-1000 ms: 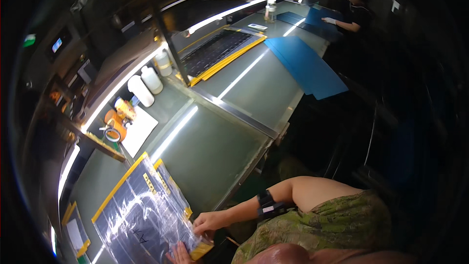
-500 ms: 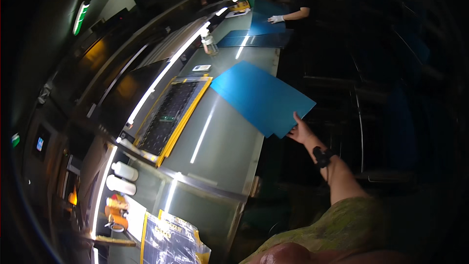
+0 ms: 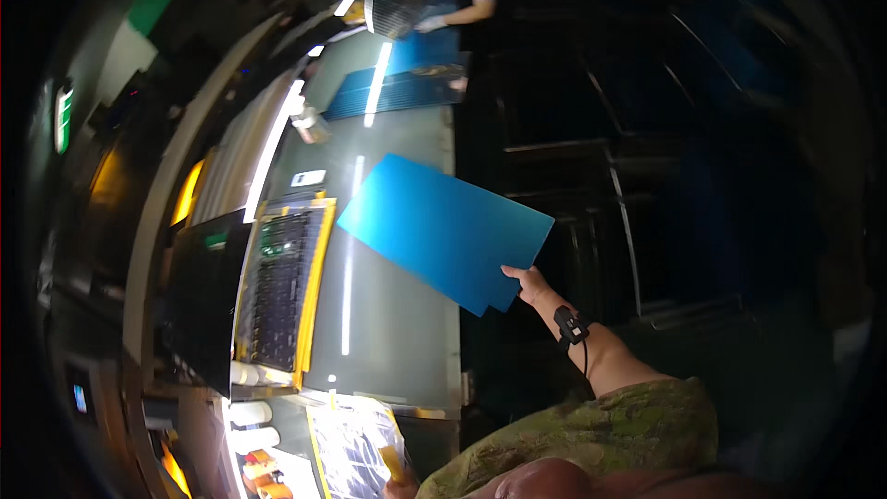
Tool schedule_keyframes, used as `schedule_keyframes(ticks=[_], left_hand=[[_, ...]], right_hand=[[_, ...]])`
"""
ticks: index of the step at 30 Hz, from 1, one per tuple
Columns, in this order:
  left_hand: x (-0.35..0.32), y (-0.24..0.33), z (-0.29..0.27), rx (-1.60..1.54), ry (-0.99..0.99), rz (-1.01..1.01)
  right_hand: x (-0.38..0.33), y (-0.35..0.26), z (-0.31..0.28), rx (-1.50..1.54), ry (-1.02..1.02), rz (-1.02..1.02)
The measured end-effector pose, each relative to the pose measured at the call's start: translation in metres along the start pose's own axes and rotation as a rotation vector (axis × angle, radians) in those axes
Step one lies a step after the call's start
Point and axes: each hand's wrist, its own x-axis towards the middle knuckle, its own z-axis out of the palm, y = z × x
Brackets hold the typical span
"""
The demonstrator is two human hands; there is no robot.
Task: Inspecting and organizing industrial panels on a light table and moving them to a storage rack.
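Note:
A thin blue sheet [image 3: 443, 231] with a stepped corner hangs tilted over the bench. My right hand [image 3: 525, 283] grips its near right edge, thumb on top and fingers underneath. A black strap with a small device [image 3: 570, 324] is on my right forearm. My left hand [image 3: 401, 489] shows only in part at the lower edge, closed at the yellow edge of a shiny film-covered panel [image 3: 356, 439]; most of its fingers are hidden. A dark grid-patterned panel with yellow edging [image 3: 282, 286] lies to the left of the blue sheet.
The long grey bench [image 3: 407, 351] runs away from me. Farther along it are a small white device [image 3: 309, 178], a bottle [image 3: 309, 125] and dark blue sheets [image 3: 393, 91]. A person [image 3: 476, 0] handles a dark panel there. White bottles [image 3: 251, 413] stand at lower left.
My view has swung, so the bench now runs more upright. My right hand still holds the blue sheet. The person at the far end has raised a dark panel. My left hand has come into view.

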Motion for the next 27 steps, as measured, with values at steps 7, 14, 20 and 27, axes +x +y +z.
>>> schedule_keyframes(ticks=[7,14,20,27], left_hand=[[-0.003,0.031,0.017,0.094,-0.005,0.096],[0.023,0.124,0.046,0.192,0.237,0.371],[0.066,0.303,0.023,0.273,0.474,0.706],[0.061,0.463,0.006,0.359,0.595,1.057]], right_hand=[[-0.097,-0.02,-0.079,0.255,-0.024,0.182],[-0.121,-0.076,-0.074,0.065,-0.163,0.122],[-0.18,-0.15,-0.088,0.013,-0.086,0.069],[-0.25,-0.188,-0.088,0.045,0.028,-0.236]])
